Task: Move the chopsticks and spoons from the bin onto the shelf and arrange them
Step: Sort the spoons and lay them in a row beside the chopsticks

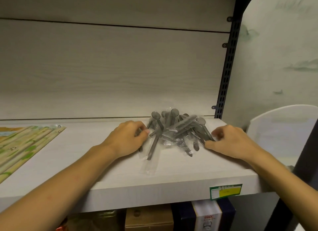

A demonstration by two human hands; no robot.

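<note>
Shelf (172,175) w/ wrapped spoons (175,131) piled far right: our left hand (128,137) pinches one handle, right hand (227,141) curls at pile's edge, arranging; next, prob. straighten into rows.

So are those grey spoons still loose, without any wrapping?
No, the spoons piled on the shelf each sit in a clear plastic sleeve, between the left hand and the right hand.
</note>
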